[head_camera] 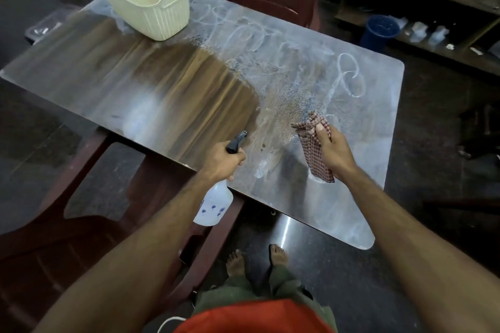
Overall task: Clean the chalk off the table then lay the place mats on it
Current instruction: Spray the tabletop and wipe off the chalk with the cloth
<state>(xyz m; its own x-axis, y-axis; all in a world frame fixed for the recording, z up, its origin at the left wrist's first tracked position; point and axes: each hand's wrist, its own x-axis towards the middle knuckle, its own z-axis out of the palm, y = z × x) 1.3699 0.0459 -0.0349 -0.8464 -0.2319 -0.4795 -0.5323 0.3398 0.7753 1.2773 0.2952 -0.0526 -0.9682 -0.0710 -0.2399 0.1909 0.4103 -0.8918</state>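
I'm gripping the spray bottle (213, 203) in my left hand (223, 161) and pinching the limp checkered cloth (315, 143) in my right hand (334, 153); chalk (349, 76) is lingering at two o'clock.

Chalk-smeared table (108, 73) bears a cream basket (146, 0).

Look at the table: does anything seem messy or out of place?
Yes. White chalk scrawls still cover the right half of the table, with dark spray droplets speckled across them, while the left half shows bare wood grain.
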